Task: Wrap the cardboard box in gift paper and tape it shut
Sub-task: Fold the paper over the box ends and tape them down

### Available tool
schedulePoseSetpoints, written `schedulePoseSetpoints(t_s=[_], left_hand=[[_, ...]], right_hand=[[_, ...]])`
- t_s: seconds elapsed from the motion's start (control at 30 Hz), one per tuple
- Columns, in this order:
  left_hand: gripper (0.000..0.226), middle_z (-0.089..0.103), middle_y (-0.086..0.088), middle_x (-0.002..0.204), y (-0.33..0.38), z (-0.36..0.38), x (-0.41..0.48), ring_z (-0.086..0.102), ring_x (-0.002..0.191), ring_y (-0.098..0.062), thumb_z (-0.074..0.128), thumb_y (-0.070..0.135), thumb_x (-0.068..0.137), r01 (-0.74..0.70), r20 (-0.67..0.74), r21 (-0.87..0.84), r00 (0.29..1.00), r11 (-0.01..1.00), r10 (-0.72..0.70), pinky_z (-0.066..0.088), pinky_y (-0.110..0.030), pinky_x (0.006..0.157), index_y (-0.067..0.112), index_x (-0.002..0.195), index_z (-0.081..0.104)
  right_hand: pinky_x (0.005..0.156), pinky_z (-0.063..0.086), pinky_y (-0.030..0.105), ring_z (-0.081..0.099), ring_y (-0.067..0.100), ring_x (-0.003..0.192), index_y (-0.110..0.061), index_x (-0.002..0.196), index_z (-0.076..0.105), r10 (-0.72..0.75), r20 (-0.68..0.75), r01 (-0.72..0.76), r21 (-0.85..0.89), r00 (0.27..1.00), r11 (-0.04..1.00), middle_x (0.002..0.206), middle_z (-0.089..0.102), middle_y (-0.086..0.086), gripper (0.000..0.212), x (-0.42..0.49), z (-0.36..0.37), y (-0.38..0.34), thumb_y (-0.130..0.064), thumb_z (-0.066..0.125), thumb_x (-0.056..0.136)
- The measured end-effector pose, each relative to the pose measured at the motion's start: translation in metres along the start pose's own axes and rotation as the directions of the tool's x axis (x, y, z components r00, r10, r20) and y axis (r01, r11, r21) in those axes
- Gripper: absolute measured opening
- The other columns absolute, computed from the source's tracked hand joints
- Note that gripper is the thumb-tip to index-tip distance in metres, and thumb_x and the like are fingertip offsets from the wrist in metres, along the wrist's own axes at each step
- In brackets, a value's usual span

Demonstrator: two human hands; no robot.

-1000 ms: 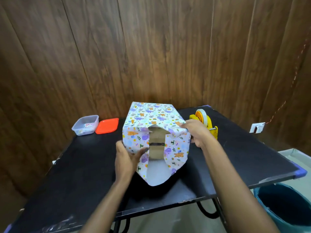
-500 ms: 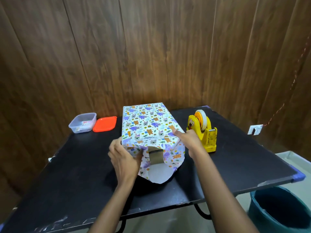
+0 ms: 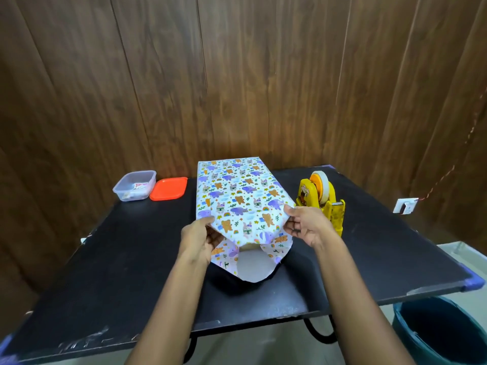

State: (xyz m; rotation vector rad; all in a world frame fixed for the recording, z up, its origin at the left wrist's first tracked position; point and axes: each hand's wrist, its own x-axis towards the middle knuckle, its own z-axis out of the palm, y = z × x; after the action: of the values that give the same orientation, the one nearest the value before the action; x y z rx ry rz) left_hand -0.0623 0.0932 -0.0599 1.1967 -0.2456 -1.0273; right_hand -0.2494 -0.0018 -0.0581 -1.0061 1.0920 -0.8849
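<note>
The box [image 3: 237, 191] is laid mid-table [image 3: 126, 259], long side running from the back edge toward the front edge, body already covered in gift paper [image 3: 250, 225]. Only the near end, facing the front edge, is left unfinished. The left grip [image 3: 196, 238] is closed on the paper at the near left corner, thumb on top, fingers curled under. The right grip [image 3: 307, 226] is pinched on the near right corner the same way. Both corners are likely held so the top flap can be drawn down flat over the end and creased evenly. The bottom flap [image 3: 253, 270] is spread white side up on the table, not yet folded up. The tape dispenser [image 3: 320, 198] is parked just beside the box on its right, probably for a quick reach once the flaps are down. A plastic tub [image 3: 135, 185] and orange lid [image 3: 168, 189] are kept at the back left corner, well apart from the box.
</note>
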Motion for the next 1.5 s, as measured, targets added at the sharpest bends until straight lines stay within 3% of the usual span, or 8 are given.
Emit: schedulePoseSetpoints(t_s=[0.2,0.37,0.6,0.73,0.83,1.07,1.33,1.5], left_hand=[[0.009,0.066,-0.007,0.066,-0.012,-0.007,-0.002,0.062,0.057,-0.017,0.057,-0.001,0.086,-0.1,-0.018,-0.056,0.995,0.993,0.1,0.05,-0.027,0.059,0.003,0.078,0.059],[0.02,0.063,-0.008,0.073,-0.018,-0.001,-0.004,0.062,0.06,-0.015,0.052,0.019,0.096,-0.155,-0.072,-0.176,0.987,0.972,0.145,0.053,-0.027,0.061,0.005,0.083,0.058],[0.025,0.059,-0.009,0.072,-0.016,-0.005,-0.002,0.059,0.063,-0.017,0.043,0.007,0.098,-0.262,-0.17,-0.073,0.954,0.962,0.246,0.053,-0.025,0.06,0.005,0.076,0.054],[0.027,0.062,-0.006,0.065,-0.009,-0.005,-0.002,0.061,0.053,-0.015,0.055,0.02,0.094,-0.256,-0.157,-0.017,0.955,0.966,0.25,0.052,-0.022,0.049,0.005,0.072,0.055],[0.021,0.06,-0.009,0.069,-0.001,-0.006,0.001,0.058,0.056,-0.018,0.056,0.005,0.088,-0.246,-0.21,0.062,0.944,0.967,0.254,0.05,-0.024,0.051,0.006,0.068,0.051],[0.013,0.058,-0.012,0.074,0.011,-0.014,0.006,0.058,0.066,-0.021,0.051,0.0,0.089,-0.014,-0.111,-0.183,0.994,0.983,-0.006,0.048,-0.029,0.06,0.0,0.076,0.054],[0.015,0.062,-0.012,0.078,0.001,-0.017,0.001,0.061,0.072,-0.02,0.051,0.002,0.094,-0.084,-0.107,-0.23,0.992,0.969,0.061,0.051,-0.029,0.071,0.002,0.08,0.057],[0.016,0.061,-0.011,0.075,0.005,-0.014,0.002,0.063,0.063,-0.017,0.051,0.001,0.093,-0.109,-0.117,-0.157,0.989,0.982,0.091,0.051,-0.027,0.063,0.002,0.078,0.056]], right_hand=[[0.067,0.052,0.029,0.061,0.019,0.066,-0.006,0.086,0.061,-0.111,0.016,0.112,-0.043,0.994,0.993,0.079,0.066,0.008,0.013,0.0,-0.007,0.011,-0.015,0.058,0.093],[0.066,0.05,0.029,0.063,0.017,0.056,-0.008,0.082,0.06,-0.118,-0.004,0.117,-0.041,0.993,0.992,0.065,0.067,0.006,0.021,-0.002,0.001,0.004,-0.022,0.054,0.096],[0.065,0.048,0.029,0.061,0.02,0.061,-0.006,0.082,0.058,-0.077,-0.012,0.077,-0.042,0.997,0.996,0.072,0.064,0.01,0.015,-0.003,0.001,0.0,-0.016,0.055,0.094],[0.063,0.048,0.026,0.063,0.014,0.049,-0.007,0.079,0.059,-0.091,0.032,0.092,-0.067,0.995,0.993,0.059,0.066,0.005,0.016,-0.003,-0.003,0.002,-0.014,0.056,0.093],[0.063,0.048,0.026,0.063,0.011,0.045,-0.006,0.078,0.061,-0.103,0.052,0.108,-0.104,0.993,0.989,0.052,0.066,0.001,0.017,-0.003,-0.004,0.004,-0.014,0.057,0.093],[0.062,0.049,0.025,0.065,0.011,0.048,-0.007,0.081,0.062,-0.074,0.109,0.086,-0.105,0.991,0.991,0.056,0.068,0.002,0.016,-0.004,-0.006,0.002,-0.016,0.057,0.093],[0.059,0.048,0.026,0.061,0.01,0.043,-0.006,0.082,0.06,-0.064,0.06,0.072,-0.151,0.996,0.986,0.051,0.066,0.002,0.018,-0.009,-0.003,-0.003,-0.02,0.057,0.093],[0.048,0.044,0.021,0.054,0.005,0.035,-0.006,0.075,0.058,-0.094,-0.001,0.092,-0.199,0.996,0.976,0.046,0.063,0.0,0.026,-0.016,0.003,-0.004,-0.024,0.058,0.093]])
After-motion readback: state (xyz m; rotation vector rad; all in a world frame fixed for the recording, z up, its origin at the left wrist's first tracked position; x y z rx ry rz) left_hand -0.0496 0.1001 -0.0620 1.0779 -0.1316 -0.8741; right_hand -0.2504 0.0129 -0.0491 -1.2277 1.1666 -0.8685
